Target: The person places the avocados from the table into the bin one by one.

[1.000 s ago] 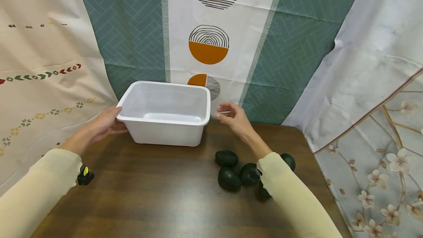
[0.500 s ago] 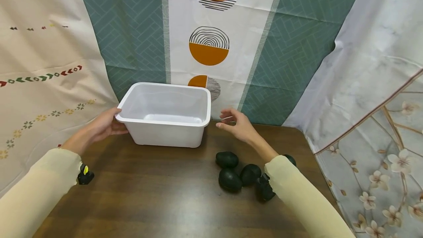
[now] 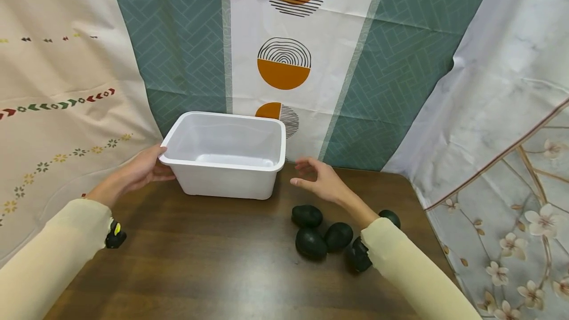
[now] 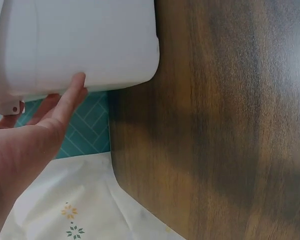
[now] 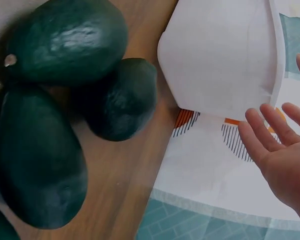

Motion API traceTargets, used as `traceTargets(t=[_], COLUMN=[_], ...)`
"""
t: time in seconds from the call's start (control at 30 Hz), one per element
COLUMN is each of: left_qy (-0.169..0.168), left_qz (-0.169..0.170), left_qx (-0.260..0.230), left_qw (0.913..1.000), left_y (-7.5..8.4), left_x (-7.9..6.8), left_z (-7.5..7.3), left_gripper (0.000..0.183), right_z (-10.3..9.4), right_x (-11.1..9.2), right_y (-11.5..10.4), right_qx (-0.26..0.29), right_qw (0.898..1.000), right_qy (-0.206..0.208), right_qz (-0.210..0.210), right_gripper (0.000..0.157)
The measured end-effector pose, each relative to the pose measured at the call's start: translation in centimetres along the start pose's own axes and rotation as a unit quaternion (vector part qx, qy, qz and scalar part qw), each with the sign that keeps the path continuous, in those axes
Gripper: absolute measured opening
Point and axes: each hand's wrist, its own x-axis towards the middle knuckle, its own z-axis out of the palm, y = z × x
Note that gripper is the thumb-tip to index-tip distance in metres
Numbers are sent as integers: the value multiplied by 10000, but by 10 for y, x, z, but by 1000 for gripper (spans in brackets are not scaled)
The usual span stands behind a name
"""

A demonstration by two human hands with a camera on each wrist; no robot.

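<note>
A white plastic tub [image 3: 235, 180] stands at the back of the wooden table, with nothing inside it. My left hand [image 3: 141, 169] grips its left end, thumb over the rim and fingers against the outer wall, as the left wrist view also shows. To the right of the tub, my right hand [image 3: 323, 180] hovers with loosely bent fingers and holds nothing; a gap separates it from the tub. Below it lie several dark green avocados, among them a back one [image 3: 306, 216], a front one [image 3: 311, 244] and one beside them [image 3: 339, 236]. Part of another avocado [image 3: 358, 255] is behind the right sleeve.
The brown table [image 3: 213, 260] ends at a patterned cloth [image 3: 191, 53] hanging behind the tub. A cream cloth [image 3: 66, 112] hangs on the left and a flowered one [image 3: 502, 201] on the right. One avocado [image 3: 389, 218] lies farther right, beyond the right forearm.
My right hand has drawn back from the tub, slightly down and to the right, its thumb and fingers spreading a little. My left hand keeps its grip, and the tub stays in place.
</note>
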Motion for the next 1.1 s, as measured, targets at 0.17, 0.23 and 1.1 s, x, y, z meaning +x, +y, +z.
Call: traceTargets(t=[0.17, 0.23, 1.1], left_qy=[-29, -63, -31], left_qz=[52, 72, 212], left_qx=[-1, -27, 56], left_qw=[10000, 10000, 9998], left_y=[0, 1, -2], left_x=[-1, -2, -2], left_z=[1, 1, -1], left_gripper=[63, 63, 63], right_z=[1, 1, 15], right_x=[-5, -7, -24], right_y=[7, 10, 38], right_qx=[-317, -540, -1826], right_qw=[9994, 9984, 9800], right_qy=[-126, -158, -695], right_qz=[20, -59, -386], right_gripper=[61, 61, 63])
